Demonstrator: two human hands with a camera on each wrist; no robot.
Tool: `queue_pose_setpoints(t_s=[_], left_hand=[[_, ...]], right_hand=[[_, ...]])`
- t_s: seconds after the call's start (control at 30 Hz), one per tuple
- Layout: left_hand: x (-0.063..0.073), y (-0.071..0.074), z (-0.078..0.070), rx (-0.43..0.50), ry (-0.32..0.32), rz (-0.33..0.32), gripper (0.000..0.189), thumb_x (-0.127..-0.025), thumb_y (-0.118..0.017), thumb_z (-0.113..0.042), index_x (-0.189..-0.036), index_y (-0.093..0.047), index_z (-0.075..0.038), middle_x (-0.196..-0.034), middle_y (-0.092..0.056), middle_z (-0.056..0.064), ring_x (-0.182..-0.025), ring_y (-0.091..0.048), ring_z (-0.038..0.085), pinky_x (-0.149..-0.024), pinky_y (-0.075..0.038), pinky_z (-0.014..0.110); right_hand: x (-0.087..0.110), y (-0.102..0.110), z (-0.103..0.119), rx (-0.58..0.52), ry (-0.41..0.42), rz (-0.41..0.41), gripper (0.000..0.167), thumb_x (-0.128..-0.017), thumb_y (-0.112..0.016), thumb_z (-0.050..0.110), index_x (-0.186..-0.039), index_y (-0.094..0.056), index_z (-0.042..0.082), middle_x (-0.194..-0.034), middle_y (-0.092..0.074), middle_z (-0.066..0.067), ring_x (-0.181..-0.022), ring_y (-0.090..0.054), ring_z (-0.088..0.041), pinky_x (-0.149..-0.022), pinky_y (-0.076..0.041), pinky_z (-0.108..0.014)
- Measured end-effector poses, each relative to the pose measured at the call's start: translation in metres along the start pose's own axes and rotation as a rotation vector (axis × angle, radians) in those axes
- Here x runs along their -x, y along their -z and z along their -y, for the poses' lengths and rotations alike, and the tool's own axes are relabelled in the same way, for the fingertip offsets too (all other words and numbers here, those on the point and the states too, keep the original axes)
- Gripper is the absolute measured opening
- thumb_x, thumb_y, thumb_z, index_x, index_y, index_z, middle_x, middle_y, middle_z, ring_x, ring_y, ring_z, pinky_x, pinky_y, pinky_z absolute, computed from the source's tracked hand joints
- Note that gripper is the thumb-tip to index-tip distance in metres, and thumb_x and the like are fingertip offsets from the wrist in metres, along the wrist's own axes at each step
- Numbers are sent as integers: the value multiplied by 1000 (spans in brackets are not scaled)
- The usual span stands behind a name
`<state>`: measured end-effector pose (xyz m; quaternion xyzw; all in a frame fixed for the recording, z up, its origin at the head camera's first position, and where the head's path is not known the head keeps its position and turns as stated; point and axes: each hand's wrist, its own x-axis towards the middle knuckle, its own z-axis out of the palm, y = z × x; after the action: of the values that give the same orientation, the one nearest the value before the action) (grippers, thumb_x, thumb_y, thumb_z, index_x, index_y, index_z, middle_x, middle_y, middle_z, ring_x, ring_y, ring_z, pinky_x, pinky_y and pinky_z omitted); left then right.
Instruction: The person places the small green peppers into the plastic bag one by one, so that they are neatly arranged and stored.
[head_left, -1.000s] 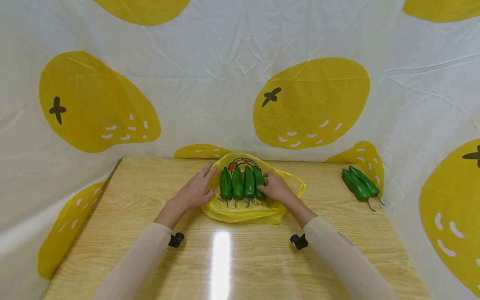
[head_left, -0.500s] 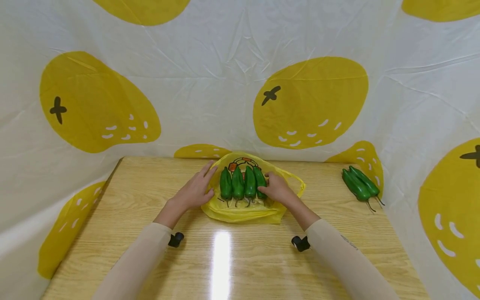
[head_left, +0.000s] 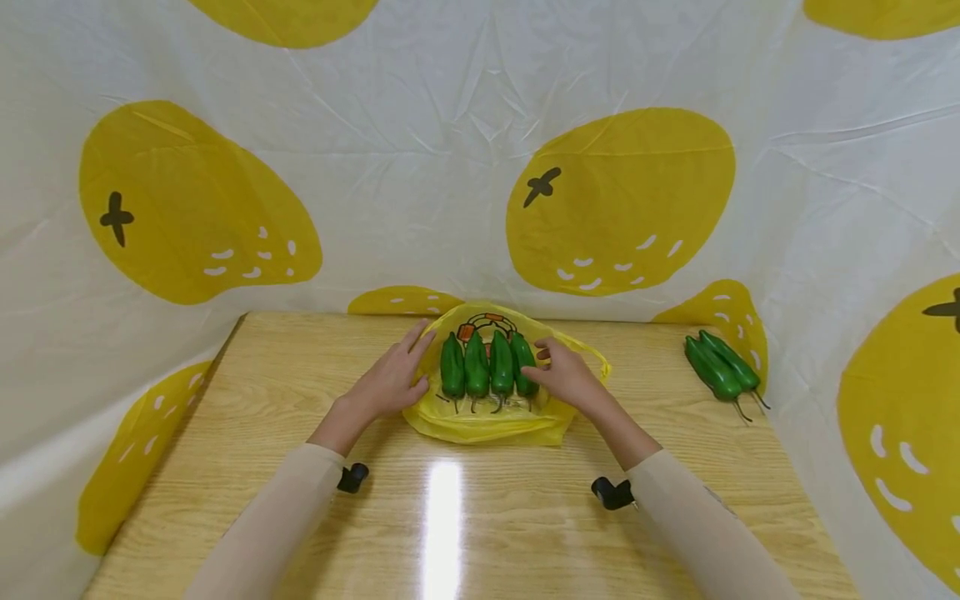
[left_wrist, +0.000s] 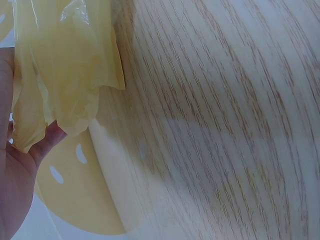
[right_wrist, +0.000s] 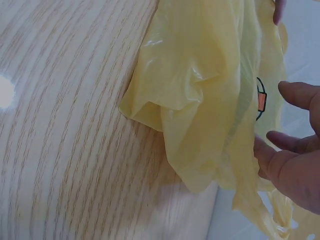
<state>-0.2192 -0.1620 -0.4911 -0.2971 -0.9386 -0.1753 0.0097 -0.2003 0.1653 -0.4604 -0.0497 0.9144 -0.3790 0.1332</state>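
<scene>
A yellow plastic bag (head_left: 480, 431) lies spread on the wooden table, its mouth wide. Several green peppers (head_left: 477, 367) lie side by side inside, stems toward the person. My left hand (head_left: 384, 382) rests against the bag's left edge with its fingers extended; in the left wrist view the yellow film (left_wrist: 70, 65) covers part of that hand. At the right end of the row, my right hand (head_left: 564, 375) hovers beside the last pepper (head_left: 523, 358), its thumb overlapping the pepper's edge. In the right wrist view, the right hand's fingers (right_wrist: 300, 95) are spread around nothing.
Two more green peppers (head_left: 720, 367) lie together at the far right of the table (head_left: 285, 367). A white cloth (head_left: 405, 167) printed with yellow fruit hangs behind and along the sides. A bag handle (head_left: 602, 367) loops out to the right.
My right hand has moved slightly right, its fingers loosening from the rightmost pepper, which has shifted a little right. The left hand has stayed in place.
</scene>
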Motion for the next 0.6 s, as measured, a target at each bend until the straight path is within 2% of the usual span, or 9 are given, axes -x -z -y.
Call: queue_pose_setpoints(t_s=[0.23,0.47,0.6], left_hand=[[1,1,0,6,4,4,80,-97,-64,-16,-164,-23,-3,-172,-14,20,-136,-50,45,-112,-44,56],[0,0,1,-6,4,4,81,-97,-64,-17,-164,-22,-3,-172,-14,20,-137,-50,45,-113,-44,55],[1,0,1,-3,2,5,81,-97,-64,-16,-164,-22,-3,-172,-13,20,-135,-51,45,-112,-44,56]], right_hand=[[10,10,-3,-106,71,2,66,-102,-66,29,-156,-39,2,-148,-53,-24,-131,-59,-40,-99,-56,-48],[21,23,-16,-255,210,16,63,-103,-64,20,-156,-36,0,-148,-51,-27,-132,-57,-43,-103,-53,-50],[28,30,-27,-329,270,39,63,-103,-63,18,-157,-35,-1,-149,-50,-27,-133,-56,-44,-104,-54,-44]])
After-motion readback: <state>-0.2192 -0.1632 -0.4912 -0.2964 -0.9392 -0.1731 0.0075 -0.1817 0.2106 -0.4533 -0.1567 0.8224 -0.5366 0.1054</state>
